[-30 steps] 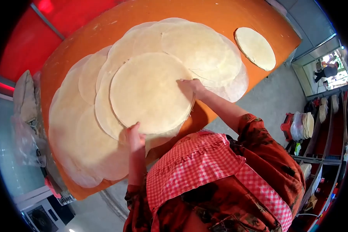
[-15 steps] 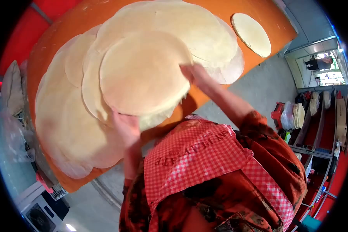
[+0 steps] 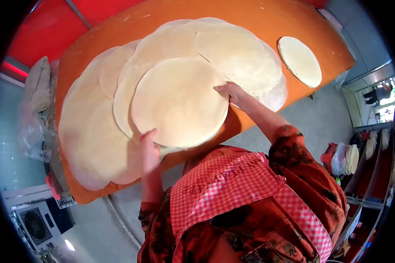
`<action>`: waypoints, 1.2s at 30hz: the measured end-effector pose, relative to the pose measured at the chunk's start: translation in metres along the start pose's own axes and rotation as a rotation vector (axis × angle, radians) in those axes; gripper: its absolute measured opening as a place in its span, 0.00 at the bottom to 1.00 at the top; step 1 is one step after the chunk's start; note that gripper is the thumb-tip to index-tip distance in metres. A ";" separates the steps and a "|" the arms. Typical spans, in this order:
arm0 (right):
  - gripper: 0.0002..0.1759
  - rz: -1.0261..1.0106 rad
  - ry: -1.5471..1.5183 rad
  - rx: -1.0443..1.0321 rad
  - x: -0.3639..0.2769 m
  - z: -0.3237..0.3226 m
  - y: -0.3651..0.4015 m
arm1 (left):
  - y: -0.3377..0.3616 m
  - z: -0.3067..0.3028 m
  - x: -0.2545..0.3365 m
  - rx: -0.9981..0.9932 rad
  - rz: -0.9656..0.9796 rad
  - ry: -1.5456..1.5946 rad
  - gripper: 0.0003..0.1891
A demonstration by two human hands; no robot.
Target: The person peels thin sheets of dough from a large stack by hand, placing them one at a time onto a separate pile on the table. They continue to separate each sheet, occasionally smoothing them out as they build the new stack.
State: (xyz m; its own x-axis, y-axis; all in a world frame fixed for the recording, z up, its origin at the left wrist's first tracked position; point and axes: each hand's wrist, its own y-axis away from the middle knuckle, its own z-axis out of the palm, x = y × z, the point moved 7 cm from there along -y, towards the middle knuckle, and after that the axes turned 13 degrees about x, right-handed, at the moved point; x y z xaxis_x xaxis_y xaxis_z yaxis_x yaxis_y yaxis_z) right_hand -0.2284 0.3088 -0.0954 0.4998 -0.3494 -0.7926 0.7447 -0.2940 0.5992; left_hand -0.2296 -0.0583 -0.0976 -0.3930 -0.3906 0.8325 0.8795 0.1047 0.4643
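Observation:
In front of me is a stack of round, thin flatbreads (image 3: 180, 103), pale and smooth on top. My left hand (image 3: 149, 147) grips its near left edge, thumb on top and the other fingers mostly hidden below. At the right edge, my right hand (image 3: 233, 93) is closed on the same stack, its thumb lying over the rim. Under and around it spread many overlapping flatbread sheets (image 3: 90, 127), thinner and partly see-through at the outer edges. How many layers I hold cannot be made out.
An orange-covered table (image 3: 114, 33) carries the sheets. A separate round flatbread stack (image 3: 299, 61) lies at its right end. Shelves (image 3: 364, 184) with bagged goods stand to the right, and a person (image 3: 378, 94) is in the far background. Plastic bags (image 3: 33, 136) hang at the left.
The view has shifted, so the table appears lower and further right. Both hands stay on the stack's edges. Its near rim, with loose sheets showing beneath before, now looks flatter and more even.

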 end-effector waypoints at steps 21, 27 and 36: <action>0.24 -0.030 -0.091 -0.103 0.035 0.003 0.034 | -0.009 -0.023 -0.004 -0.198 0.335 -0.620 0.17; 0.27 0.003 -0.366 0.100 0.068 0.020 0.039 | 0.011 0.002 0.027 -0.115 -0.173 0.496 0.23; 0.27 0.124 -0.613 -0.362 0.047 0.028 0.043 | -0.002 -0.026 -0.078 0.192 0.014 0.154 0.22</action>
State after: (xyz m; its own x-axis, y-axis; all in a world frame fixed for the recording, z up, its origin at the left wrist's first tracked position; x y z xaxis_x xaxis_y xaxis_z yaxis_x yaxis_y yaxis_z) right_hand -0.1854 0.2548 -0.1032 0.3311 -0.8287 -0.4513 0.8513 0.0561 0.5217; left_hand -0.1933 -0.0521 -0.1712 -0.3221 -0.5213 0.7903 0.8116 0.2778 0.5140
